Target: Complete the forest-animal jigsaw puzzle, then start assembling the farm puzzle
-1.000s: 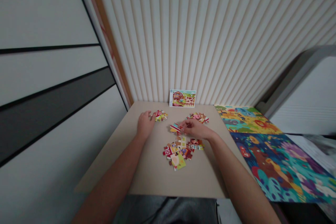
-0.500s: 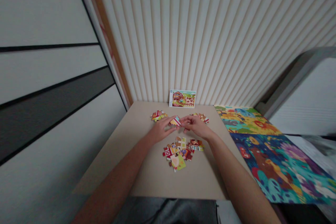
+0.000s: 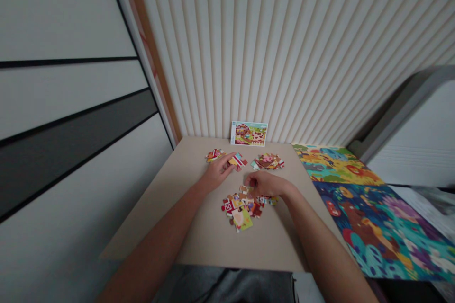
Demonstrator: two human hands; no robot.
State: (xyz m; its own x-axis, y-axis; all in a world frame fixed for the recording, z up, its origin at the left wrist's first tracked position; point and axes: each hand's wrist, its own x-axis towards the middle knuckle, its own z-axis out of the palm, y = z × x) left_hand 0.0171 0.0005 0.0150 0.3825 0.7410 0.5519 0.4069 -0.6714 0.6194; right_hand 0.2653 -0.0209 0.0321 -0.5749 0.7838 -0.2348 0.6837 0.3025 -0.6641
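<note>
My left hand (image 3: 217,172) holds a striped puzzle piece (image 3: 238,161) by its left edge, between thumb and fingers. Just below and to the right, my right hand (image 3: 261,183) reaches over the top of the near pile of puzzle pieces (image 3: 241,219), its fingers bent together. What its fingertips grip, if anything, is hidden. A small pile with a red barn door piece (image 3: 214,155) lies behind my left hand. Another pile (image 3: 268,161) lies behind my right hand.
A farm picture card (image 3: 250,133) stands upright at the back of the beige table (image 3: 159,199), against a pleated blind (image 3: 227,47). On the right lie a yellow animal picture (image 3: 334,163) and a dark blue one (image 3: 377,227). White panels rise at the left.
My right hand has moved down from beside the striped piece to the near pile, uncovering the back right pile. My left hand still holds the striped piece, its fingers drawn in slightly.
</note>
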